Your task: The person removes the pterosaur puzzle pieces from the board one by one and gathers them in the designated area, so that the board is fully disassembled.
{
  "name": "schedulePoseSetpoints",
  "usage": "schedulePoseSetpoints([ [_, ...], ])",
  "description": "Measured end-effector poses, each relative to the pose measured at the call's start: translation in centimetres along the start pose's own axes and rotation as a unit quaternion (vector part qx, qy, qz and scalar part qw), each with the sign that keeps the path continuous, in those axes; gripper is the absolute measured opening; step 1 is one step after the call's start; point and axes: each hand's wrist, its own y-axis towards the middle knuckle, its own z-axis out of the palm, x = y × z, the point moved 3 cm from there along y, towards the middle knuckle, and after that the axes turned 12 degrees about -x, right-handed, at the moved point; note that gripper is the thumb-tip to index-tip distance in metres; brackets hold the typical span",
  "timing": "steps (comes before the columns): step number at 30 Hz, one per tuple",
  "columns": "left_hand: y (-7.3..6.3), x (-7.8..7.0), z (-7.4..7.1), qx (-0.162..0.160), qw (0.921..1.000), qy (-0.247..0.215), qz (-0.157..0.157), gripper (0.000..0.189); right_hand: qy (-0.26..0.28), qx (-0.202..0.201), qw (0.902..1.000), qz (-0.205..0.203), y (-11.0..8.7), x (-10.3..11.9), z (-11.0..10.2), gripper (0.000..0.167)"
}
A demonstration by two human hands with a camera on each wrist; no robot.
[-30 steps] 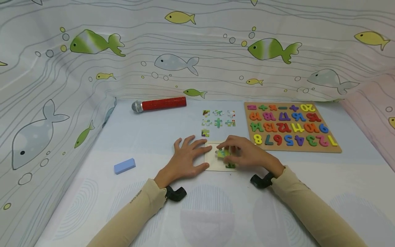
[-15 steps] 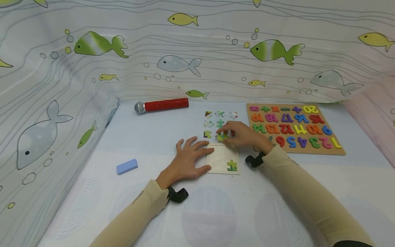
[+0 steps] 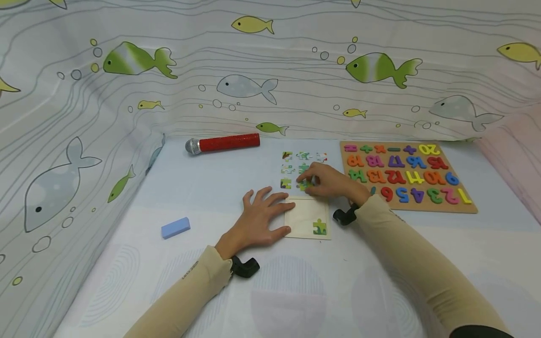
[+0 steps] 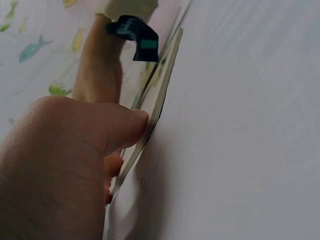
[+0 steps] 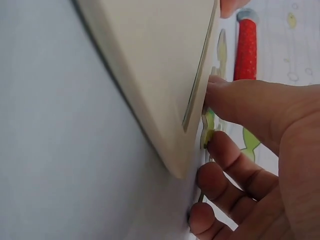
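Note:
My left hand [image 3: 261, 221] lies with spread fingers at the left edge of a pale wooden puzzle tray [image 3: 301, 215]; its thumb [image 4: 125, 125] touches the rim in the left wrist view. One green jigsaw piece [image 3: 320, 227] sits in the tray's lower right corner. Just beyond the tray, my right hand [image 3: 331, 182] pinches another green jigsaw piece [image 3: 302, 186] between thumb and forefinger, low at the table. That piece [image 5: 208, 124] is partly covered by the fingers in the right wrist view. Several more jigsaw pieces [image 3: 287, 169] lie in rows behind, some partly hidden by this hand.
A wooden number board [image 3: 422, 206] with coloured numerals lies to the right, partly behind my right wrist. A red toy microphone [image 3: 228, 142] lies at the back left. A blue block [image 3: 175, 228] is on the left. Fish-patterned cloth [image 3: 190, 61] walls the table's back and sides.
My right hand has carried the green piece from over the tray back to the front row of loose pieces. The left hand has stayed at the tray's edge.

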Motion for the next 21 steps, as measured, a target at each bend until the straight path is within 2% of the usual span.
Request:
schedulePoseSetpoints([
  [9,0.2,-0.2,0.1,-0.004,1.0000,0.006,0.005,0.058,0.001,-0.006,0.9994,0.033,0.1,-0.5,0.2,0.034],
  [13,0.3,-0.2,0.1,-0.004,1.0000,0.005,0.006,0.058,0.004,-0.019,0.9995,0.026,-0.2,-0.4,0.0,0.037],
  [17,0.3,-0.2,0.2,0.001,1.0000,0.005,0.005,0.058,0.018,-0.059,0.9981,0.008,-0.8,-0.2,-0.5,0.039],
  [21,0.1,0.0,0.1,0.003,1.0000,0.008,-0.003,0.059,0.047,-0.079,0.9958,-0.003,-2.0,0.2,-1.0,0.031],
])
